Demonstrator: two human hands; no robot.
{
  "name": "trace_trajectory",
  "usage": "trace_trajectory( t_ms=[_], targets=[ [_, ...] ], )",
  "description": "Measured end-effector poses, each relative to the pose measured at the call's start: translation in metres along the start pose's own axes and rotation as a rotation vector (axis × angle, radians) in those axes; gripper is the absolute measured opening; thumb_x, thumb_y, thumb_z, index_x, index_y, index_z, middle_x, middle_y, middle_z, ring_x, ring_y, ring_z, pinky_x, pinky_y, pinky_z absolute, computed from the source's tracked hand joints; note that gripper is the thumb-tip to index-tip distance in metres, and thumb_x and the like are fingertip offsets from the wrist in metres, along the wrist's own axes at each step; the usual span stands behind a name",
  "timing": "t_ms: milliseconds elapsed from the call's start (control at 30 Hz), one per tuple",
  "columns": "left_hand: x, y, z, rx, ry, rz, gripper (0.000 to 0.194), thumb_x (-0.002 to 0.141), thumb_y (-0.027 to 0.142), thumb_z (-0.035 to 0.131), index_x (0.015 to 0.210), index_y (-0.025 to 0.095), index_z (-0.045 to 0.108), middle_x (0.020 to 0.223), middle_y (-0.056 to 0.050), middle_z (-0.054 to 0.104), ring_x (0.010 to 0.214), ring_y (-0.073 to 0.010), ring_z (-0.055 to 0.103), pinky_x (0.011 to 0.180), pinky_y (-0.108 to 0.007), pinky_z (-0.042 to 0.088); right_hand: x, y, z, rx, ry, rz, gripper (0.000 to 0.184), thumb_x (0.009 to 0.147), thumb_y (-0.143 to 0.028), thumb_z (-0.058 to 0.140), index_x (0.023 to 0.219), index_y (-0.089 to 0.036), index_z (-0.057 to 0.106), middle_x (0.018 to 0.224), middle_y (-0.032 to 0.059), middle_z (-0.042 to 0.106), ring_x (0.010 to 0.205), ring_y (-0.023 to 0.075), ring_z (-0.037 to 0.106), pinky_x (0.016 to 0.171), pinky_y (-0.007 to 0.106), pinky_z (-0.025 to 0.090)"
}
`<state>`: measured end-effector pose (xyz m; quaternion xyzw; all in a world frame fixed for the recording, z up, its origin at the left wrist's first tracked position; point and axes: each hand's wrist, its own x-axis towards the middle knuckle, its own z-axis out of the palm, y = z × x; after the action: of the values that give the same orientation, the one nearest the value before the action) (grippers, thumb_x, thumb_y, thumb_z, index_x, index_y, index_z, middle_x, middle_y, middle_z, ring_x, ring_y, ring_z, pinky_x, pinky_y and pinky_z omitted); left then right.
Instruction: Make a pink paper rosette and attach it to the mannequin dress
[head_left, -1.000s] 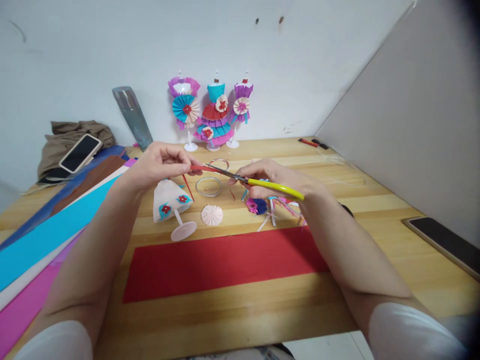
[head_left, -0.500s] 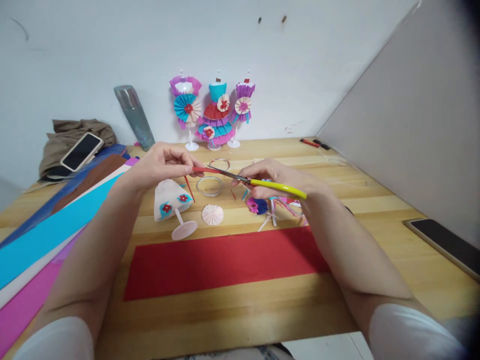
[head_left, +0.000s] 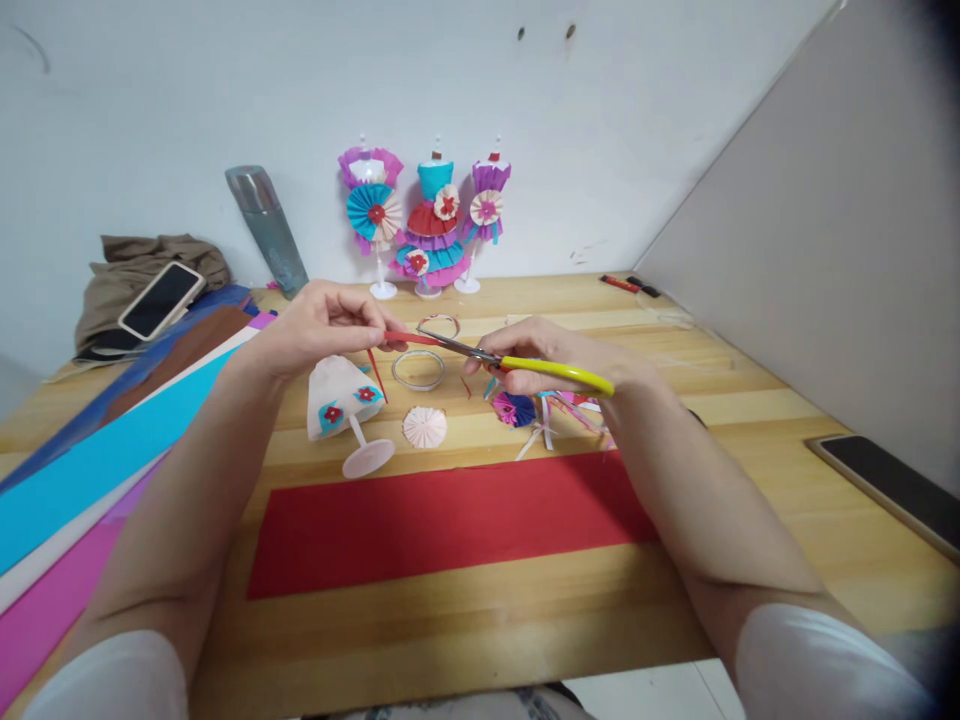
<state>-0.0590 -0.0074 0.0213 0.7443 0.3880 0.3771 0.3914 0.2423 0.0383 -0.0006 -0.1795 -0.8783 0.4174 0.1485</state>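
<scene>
Between the fingertips of my left hand (head_left: 341, 322) is a narrow red paper strip (head_left: 412, 339), one end hanging below the hand. My right hand (head_left: 536, 355) is closed around scissors with yellow handles (head_left: 559, 374). Their blades point left and lie along the strip's right end; whether they are apart there I cannot tell. Below my left hand leans a small white lampshade-like form on a stand (head_left: 337, 402), decorated with red and blue flowers. A pale pink pleated rosette (head_left: 424, 427) and a silvery ring (head_left: 418, 370) lie under the scissors.
A wide red paper sheet (head_left: 450, 525) lies in front. Coloured paper sheets (head_left: 112, 470) are layered at left, near a phone (head_left: 161, 300) and a bottle (head_left: 268, 235). Three dressed mini mannequins (head_left: 435, 225) stand by the wall. Ribbon scraps (head_left: 544, 425) and another phone (head_left: 892, 490) are at right.
Almost nothing differs. Both hands keep their hold on the strip and the scissors in nearly the same place; the whole view has shifted very slightly.
</scene>
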Motion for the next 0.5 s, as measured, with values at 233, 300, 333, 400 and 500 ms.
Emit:
trace_trajectory(
  t_ms=[233,300,333,400,500],
  targets=[
    [0.0014,-0.0013,0.0012,-0.008,0.005,0.006,0.017,0.073,0.033,0.08,0.066,0.019,0.074,0.09,-0.009,0.082,0.082,-0.0223,0.075,0.074,-0.027,0.057,-0.0004,-0.0002,0.0008,0.027,0.008,0.049,0.066,0.08,-0.071,0.069,0.107,-0.011,0.074,0.084,0.0049,0.065,0.072,0.0153,0.055,0.062,0.028,0.042],
    [0.0012,-0.0011,0.0014,-0.015,0.003,-0.003,0.018,0.073,0.034,0.081,0.066,0.019,0.074,0.091,-0.009,0.082,0.082,-0.0234,0.075,0.075,-0.029,0.058,-0.0009,-0.0015,0.0015,0.034,0.01,0.074,0.066,0.079,-0.071,0.07,0.107,-0.011,0.074,0.084,0.0051,0.066,0.072,0.0154,0.055,0.062,0.028,0.043],
    [0.0011,-0.001,0.0015,-0.021,0.002,-0.007,0.019,0.073,0.035,0.081,0.067,0.019,0.074,0.091,-0.009,0.082,0.083,-0.0238,0.075,0.076,-0.03,0.058,-0.0011,-0.0021,0.0018,0.04,0.007,0.087,0.066,0.079,-0.071,0.07,0.107,-0.011,0.074,0.084,0.005,0.066,0.071,0.0154,0.055,0.061,0.028,0.043],
    [0.0009,-0.0011,0.002,-0.036,0.007,-0.01,0.019,0.073,0.035,0.082,0.066,0.019,0.074,0.091,-0.009,0.082,0.083,-0.024,0.076,0.076,-0.03,0.058,-0.0013,-0.0027,0.0022,0.052,0.002,0.109,0.066,0.079,-0.071,0.07,0.108,-0.012,0.073,0.083,0.0046,0.066,0.07,0.0152,0.055,0.061,0.027,0.043],
    [0.0009,-0.0013,0.0025,-0.045,0.012,-0.011,0.021,0.072,0.037,0.083,0.066,0.019,0.074,0.09,-0.009,0.081,0.083,-0.024,0.076,0.077,-0.03,0.059,-0.0009,-0.0023,0.0022,0.043,0.01,0.102,0.065,0.078,-0.07,0.071,0.108,-0.012,0.074,0.082,0.004,0.067,0.07,0.0157,0.055,0.061,0.028,0.044]
  ],
)
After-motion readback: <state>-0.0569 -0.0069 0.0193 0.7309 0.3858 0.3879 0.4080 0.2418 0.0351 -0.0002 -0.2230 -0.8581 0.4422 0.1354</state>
